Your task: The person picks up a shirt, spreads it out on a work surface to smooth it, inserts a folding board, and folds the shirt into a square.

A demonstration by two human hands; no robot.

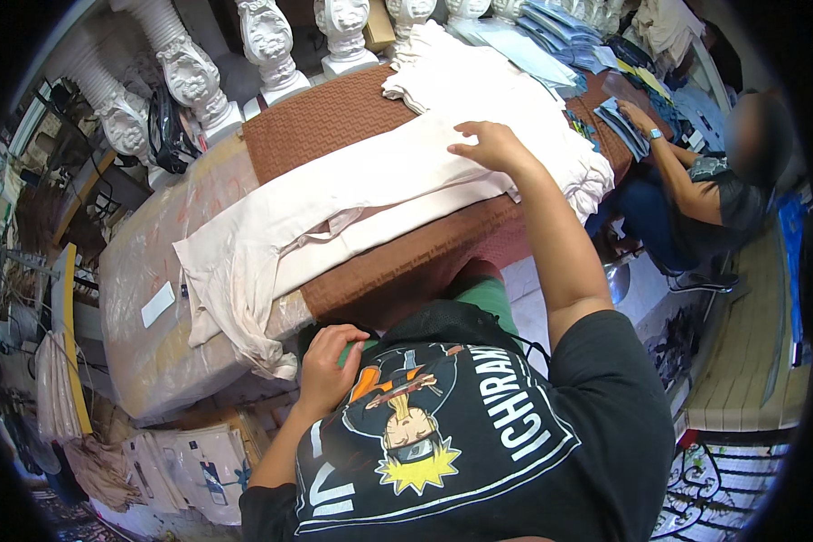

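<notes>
A long pale cream garment point(334, 194), which looks like a pair of trousers, lies lengthwise across the table, its bunched lower end drooping over the near left edge. My right hand point(492, 147) is over the right part of this cloth, thumb and fingers apart, holding nothing; whether it touches the fabric I cannot tell. Close to my waist is my left hand point(328, 359), its fingers loosely bent and nothing seen in them. More cream cloth point(479, 77) is heaped at the far right end, beyond my right hand.
A brown patterned cover point(312, 122) and plastic-wrapped padding point(144, 289) lie on the table, with a white card point(158, 304) on the plastic. White carved balusters point(190, 77) line the far side. At right, a seated person point(723, 185) handles folded blue clothes point(619, 126). Bagged garments point(199, 465) sit lower left.
</notes>
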